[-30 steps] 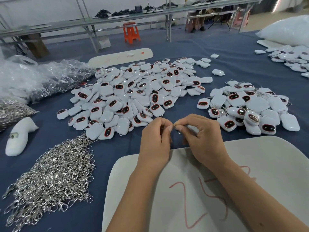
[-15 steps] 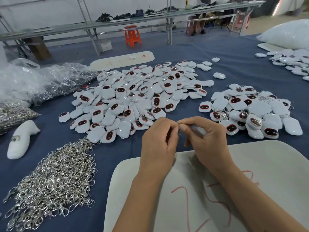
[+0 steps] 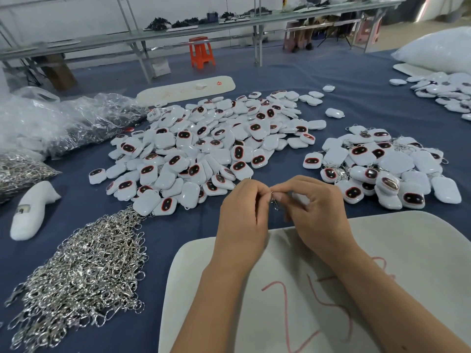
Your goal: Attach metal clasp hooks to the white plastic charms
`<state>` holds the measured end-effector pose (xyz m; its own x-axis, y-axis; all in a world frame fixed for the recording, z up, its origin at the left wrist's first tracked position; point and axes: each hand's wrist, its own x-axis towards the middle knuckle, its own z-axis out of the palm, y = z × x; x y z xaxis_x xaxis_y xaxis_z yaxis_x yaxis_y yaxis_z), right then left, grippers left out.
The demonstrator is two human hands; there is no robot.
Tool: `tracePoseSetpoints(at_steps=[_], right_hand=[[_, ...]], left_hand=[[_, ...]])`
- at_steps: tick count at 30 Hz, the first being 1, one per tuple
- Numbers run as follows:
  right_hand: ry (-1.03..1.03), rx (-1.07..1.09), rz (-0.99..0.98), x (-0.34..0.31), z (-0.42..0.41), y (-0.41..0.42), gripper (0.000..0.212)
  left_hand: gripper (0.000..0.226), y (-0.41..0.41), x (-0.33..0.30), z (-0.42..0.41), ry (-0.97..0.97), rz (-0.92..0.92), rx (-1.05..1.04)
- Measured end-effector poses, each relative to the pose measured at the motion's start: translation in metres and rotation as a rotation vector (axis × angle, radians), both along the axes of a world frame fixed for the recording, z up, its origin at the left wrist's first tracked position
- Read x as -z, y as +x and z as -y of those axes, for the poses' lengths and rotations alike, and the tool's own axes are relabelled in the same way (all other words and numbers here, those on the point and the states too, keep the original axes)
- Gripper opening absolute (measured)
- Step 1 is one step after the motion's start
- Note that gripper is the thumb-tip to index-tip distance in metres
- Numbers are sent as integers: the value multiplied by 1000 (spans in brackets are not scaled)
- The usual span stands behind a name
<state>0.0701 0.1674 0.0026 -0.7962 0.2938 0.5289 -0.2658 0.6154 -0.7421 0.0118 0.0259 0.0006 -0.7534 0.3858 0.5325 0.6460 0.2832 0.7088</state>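
Two hands meet over the near edge of the blue table [image 3: 331,80], and the head view, the only one, shows them busy with one clasp. The left hand [image 3: 242,215] has its fingers curled, tips pinched on the top of a small metal hook [image 3: 274,202] that hangs between the hands. The right hand [image 3: 313,210] is curled too, thumb and forefinger pressed together at the same spot; a glimpse of white behind its fingers is probably the charm [image 3: 302,198], though most of it is hidden, so I cannot tell how it is held.

The step in hand looks like threading the hook's ring through the charm's loop. To do it well, the right hand should keep the charm steady with its loop facing left, while the left turns the hook rather than pushing it, so the thin ring does not bend. A firm pinch matters: the hook is slick and small and would drop easily.

Supplies sit close by. The loose hooks [image 3: 84,276] lie in a heap to the left, the bare charms [image 3: 204,149] in a big pile ahead, and the finished pile [image 3: 382,169] to the right, with chains showing among them. A white board [image 3: 407,250] with red writing lies under the wrists.
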Motion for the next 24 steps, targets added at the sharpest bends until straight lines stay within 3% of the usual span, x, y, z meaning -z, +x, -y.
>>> tracePoseSetpoints(at_steps=[4,6,18,21,24], right_hand=[[-382,-84,83,1,-3,0,19],[-457,-90,80,2,-2,-1,17],[-560,-147,120,4,3,-4,18],[-489,-60,151,5,7,-4,14],[-584,41,148,4,3,-6,30]], left_hand=[[17,2,0,-4,83,78,25],[19,1,0,-4,113,101,30],[12,2,4,-8,130,82,-44],[12,1,4,-5,47,32,-39],[16,-1,4,-3,-29,-5,-43]])
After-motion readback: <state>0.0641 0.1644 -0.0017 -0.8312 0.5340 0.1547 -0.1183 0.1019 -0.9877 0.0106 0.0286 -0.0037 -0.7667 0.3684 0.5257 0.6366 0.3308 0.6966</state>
